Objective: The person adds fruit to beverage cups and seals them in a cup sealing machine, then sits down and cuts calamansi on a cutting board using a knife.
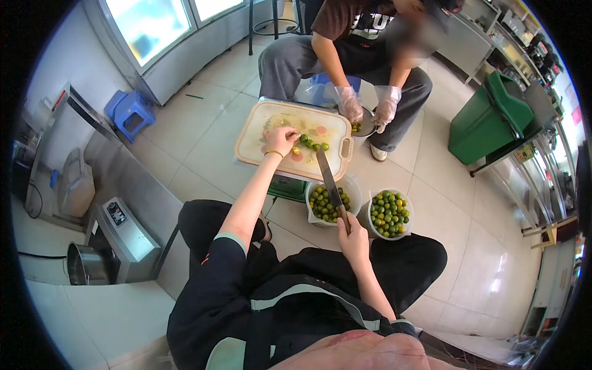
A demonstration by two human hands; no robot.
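Note:
A cutting board [250, 139] with a tan rim lies in front of me, its surface wet and stained. Several small green limes [309, 142] form a short row on it. My left hand [282, 140] rests on the board at the row's left end, fingers bent and pressed together; what they pinch is hidden. In my right hand [353, 242] is the handle of a long knife [330, 180]. The blade points away from me, its tip over the board beside the limes at the row's right end.
Two buckets of limes, one left [325, 205] and one right [390, 213], stand below the board. Opposite sits a person whose gloved hands [370, 106] are at a metal bowl [365, 125]. A green bin [490, 117], blue stool [132, 114] and steel counter [139, 179] stand around.

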